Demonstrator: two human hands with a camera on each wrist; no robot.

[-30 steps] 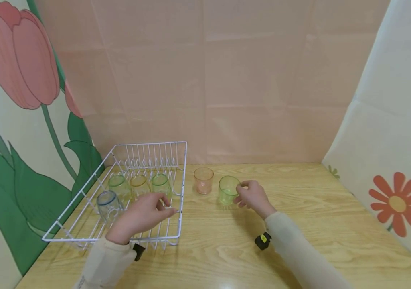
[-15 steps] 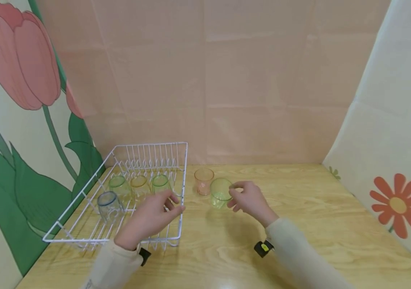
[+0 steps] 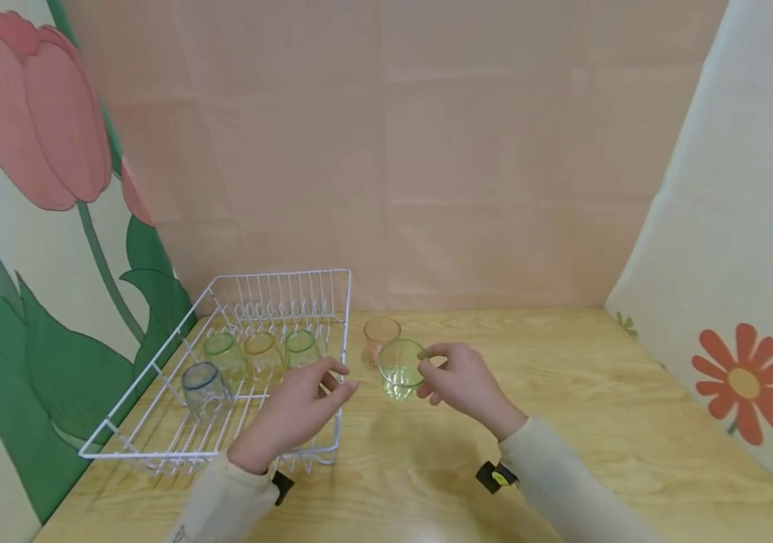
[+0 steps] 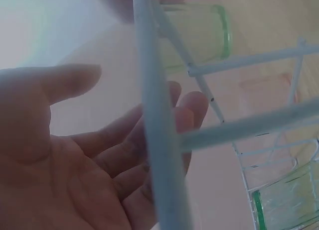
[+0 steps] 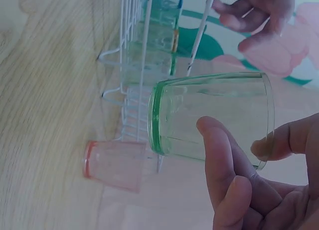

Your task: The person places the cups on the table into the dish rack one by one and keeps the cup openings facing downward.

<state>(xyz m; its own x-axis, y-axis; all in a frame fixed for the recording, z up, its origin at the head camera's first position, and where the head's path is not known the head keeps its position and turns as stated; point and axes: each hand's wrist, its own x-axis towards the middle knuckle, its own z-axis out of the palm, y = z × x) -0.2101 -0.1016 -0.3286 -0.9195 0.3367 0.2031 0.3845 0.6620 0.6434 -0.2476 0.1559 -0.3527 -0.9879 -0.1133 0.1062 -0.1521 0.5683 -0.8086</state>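
My right hand (image 3: pixel 464 385) pinches a clear green glass (image 5: pixel 214 115) near its rim, thumb on one side and fingers on the other. In the right wrist view the glass is off the table. Over the right side of a white wire dish rack (image 3: pixel 340 437) hovers my left hand (image 3: pixel 301 411), empty, its fingers loosely bent and the thumb apart. Inside the rack, glasses stand upside down: a blue one (image 3: pixel 206 392), a green one (image 3: pixel 225 354), a yellow one (image 3: pixel 263 354) and another green one (image 3: pixel 301 347). A pink glass (image 3: pixel 375 335) stands on the table behind the held glass.
The rack rests on the left of a wood-grain table (image 3: pixel 562 377). Behind it hangs a plain pinkish-brown backdrop (image 3: pixel 461 151). Printed flower sheets line both sides, with a tulip (image 3: pixel 67 113) at left and a red-orange flower (image 3: pixel 743 383) at right.
The right hand has carried the green glass up off the table and leftward, in front of the pink glass. The left hand has shifted a little right, toward the held glass.
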